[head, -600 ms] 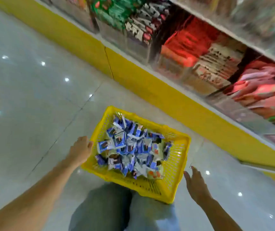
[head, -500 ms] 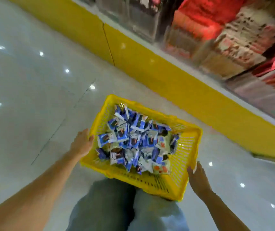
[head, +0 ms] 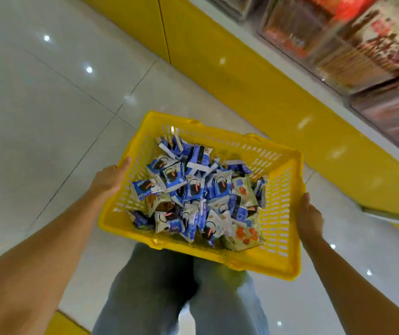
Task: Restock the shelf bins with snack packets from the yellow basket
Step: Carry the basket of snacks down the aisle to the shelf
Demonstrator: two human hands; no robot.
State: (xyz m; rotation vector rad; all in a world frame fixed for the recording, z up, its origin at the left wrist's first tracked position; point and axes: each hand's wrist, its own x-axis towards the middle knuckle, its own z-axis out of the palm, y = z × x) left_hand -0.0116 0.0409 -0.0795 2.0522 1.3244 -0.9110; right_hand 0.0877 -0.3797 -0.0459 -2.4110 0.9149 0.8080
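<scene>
The yellow basket [head: 254, 262] of snack packets [head: 193, 189] was gripped at its sides by the left hand [head: 110, 180] and right hand [head: 309, 218].

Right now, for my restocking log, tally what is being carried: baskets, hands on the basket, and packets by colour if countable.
yellow basket: 1
hands gripping it: 2, left hand and right hand
snack packets: overlapping heap, mostly blue-and-white, cannot count
Total counted: 3

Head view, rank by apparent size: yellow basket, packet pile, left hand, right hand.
1. yellow basket
2. packet pile
3. left hand and right hand: they look alike, so not ranked; each grips a basket side.
</scene>
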